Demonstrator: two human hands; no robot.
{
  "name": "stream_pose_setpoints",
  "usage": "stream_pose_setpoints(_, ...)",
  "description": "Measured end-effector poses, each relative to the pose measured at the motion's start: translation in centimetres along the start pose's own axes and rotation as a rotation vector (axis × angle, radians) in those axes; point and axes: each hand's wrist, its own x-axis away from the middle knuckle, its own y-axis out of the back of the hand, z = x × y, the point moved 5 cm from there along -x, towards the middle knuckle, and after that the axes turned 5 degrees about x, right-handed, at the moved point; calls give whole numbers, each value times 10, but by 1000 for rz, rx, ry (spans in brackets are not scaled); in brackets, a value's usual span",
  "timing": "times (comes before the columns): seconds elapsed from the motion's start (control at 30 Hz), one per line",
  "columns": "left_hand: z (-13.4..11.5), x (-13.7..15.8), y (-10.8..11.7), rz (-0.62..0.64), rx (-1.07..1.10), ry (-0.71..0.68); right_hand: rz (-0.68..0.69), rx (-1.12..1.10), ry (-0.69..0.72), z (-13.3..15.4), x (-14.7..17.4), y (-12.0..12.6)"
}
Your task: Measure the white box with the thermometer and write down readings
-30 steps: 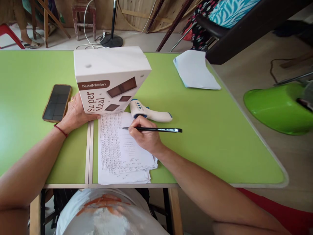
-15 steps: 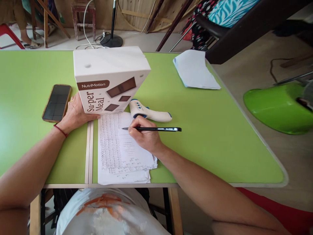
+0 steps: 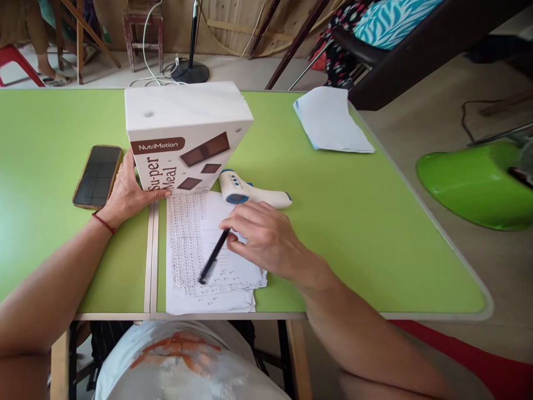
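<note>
Right hand (image 3: 266, 236) pinches pen (image 3: 214, 256), papers (image 3: 189, 239) under your fingers; left hand (image 3: 126, 191) on box (image 3: 166, 166), closure unclear. Likely between strokes; writing needs regrip.

One view, worn on the head. Scene looked down on from above the wearer's shirt (image 3: 183, 364), lens faced forward and steeply down. Green table (image 3: 375, 250) viewed closely across its near edge; left hand (image 3: 127, 191) and right hand (image 3: 268, 233) framed centrally. Floor (image 3: 233, 69) and wooden stool (image 3: 144, 21) caught farther off, along the top.
</note>
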Motion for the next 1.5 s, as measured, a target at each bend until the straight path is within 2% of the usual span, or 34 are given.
stream_pose_setpoints(0.1,-7,-1,2,-8,13,9,220,-10,53,4,4,-6)
stream_pose_setpoints(0.17,-10,-2,3,-12,41,15,281,-40,58,5,6,-9)
stream_pose_setpoints(0.23,-10,-2,3,-10,88,32,266,-87,45,4,6,-12)
stream_pose_setpoints(0.3,-8,-2,3,-7,139,56,167,-133,-28,-6,5,-12)
stream_pose_setpoints(0.37,-7,-2,3,-4,173,77,40,-103,-187,-23,5,-10)
stream_pose_setpoints(0.43,-6,-2,3,-9,187,97,-9,17,-370,-44,8,-12)
stream_pose_setpoints(0.53,-6,-2,3,-17,227,133,132,176,-523,-64,14,-23)
stream_pose_setpoints(0.63,-5,-2,1,-9,319,132,270,204,-551,-73,18,-37)
stream_pose_setpoints(0.7,-4,-2,0,-7,380,108,287,178,-563,-77,20,-42)
stream_pose_setpoints(0.77,-3,-2,-1,-17,423,94,230,127,-592,-80,20,-40)
stream_pose_setpoints(0.83,-3,-1,-1,-49,456,89,80,57,-634,-81,18,-30)
stream_pose_setpoints(0.9,-6,0,1,-90,492,94,-140,-50,-666,-76,16,-12)
stream_pose_setpoints(0.97,-11,3,1,-96,545,110,-342,-245,-667,-63,14,6)
stream_pose_setpoints(1.0,-15,5,0,-86,570,122,-402,-394,-643,-54,12,12)
stream_pose_setpoints(1.1,-24,11,-4,-42,595,153,-409,-904,-526,-18,4,17)
stream_pose_setpoints(1.2,-32,16,-8,13,554,178,-324,-1217,-568,7,2,8)
stream_pose_setpoints(1.37,-46,16,-13,120,485,214,-250,-1320,-714,13,3,-12)
stream_pose_setpoints(1.5,-53,15,-14,154,468,197,-207,-1354,-694,13,-4,-17)
